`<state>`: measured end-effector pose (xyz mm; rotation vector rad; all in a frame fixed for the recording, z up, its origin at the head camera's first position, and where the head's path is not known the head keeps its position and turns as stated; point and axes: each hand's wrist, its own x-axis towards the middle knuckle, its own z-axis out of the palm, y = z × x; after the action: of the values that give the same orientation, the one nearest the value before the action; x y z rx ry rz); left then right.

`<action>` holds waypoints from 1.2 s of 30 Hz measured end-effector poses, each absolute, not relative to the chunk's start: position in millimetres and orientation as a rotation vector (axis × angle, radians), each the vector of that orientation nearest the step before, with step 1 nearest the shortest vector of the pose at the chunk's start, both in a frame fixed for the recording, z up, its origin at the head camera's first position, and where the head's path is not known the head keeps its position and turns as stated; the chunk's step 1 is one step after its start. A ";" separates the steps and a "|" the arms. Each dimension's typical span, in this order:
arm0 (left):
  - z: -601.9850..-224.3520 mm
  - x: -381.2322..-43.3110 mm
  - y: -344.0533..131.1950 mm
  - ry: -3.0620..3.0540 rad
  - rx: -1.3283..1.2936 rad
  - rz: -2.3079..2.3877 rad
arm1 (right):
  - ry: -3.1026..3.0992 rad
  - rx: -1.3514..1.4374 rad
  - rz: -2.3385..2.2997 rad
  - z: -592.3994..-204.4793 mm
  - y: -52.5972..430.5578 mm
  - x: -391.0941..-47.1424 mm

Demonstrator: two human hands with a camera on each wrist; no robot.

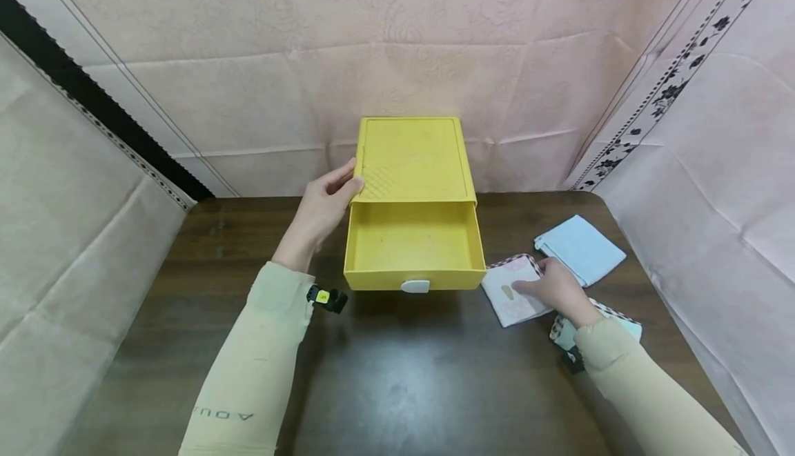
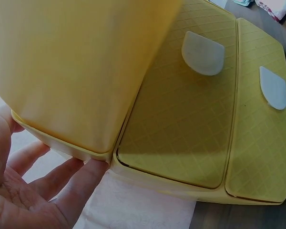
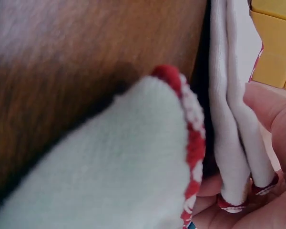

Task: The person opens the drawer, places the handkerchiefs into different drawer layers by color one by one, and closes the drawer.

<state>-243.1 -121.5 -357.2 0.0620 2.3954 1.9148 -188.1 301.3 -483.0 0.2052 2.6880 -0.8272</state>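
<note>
A person pinches a folded white cloth (image 1: 509,302) between the thumb and fingers of the right hand (image 1: 557,295), just beside the front right corner of an open drawer (image 1: 373,281). The left hand (image 1: 328,202) is spread against a yellow cabinet (image 1: 413,159) at the back edge of the worktop (image 1: 397,380), thumb on top, fingers along its left side.

The cloth looks light, soft and limp, unlikely to slip or break; its layers would probably hold together best if gripped all at once at the trimmed edge. The cabinet appears to be smooth, stiff plastic, fairly light, best steadied at a top corner.

By count: three cloths, including a blue cloth (image 1: 582,249) toward the worktop's back right corner and a pale green cloth (image 1: 624,323) partly hidden by the right wrist; one cabinet; three drawers, the top one out, two lower drawers (image 2: 181,119) closed; three white handles (image 2: 203,53).
</note>
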 end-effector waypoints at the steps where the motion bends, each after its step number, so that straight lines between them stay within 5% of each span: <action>1: -357.1 -243.0 -122.1 2.395 0.062 1.917 | 2.689 0.207 -0.830 -482.6 300.6 -188.4; 24: -345.2 -233.5 -119.2 2.401 0.061 1.896 | 2.499 0.287 -1.044 -471.3 307.9 -191.5; 36: -360.6 -246.3 -123.5 2.402 0.045 1.913 | 2.554 0.095 -0.980 -468.8 305.4 -187.0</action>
<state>-246.3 -123.5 -360.6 0.0451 2.4020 1.9126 -187.0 305.4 -468.8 0.0949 2.5541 -0.9798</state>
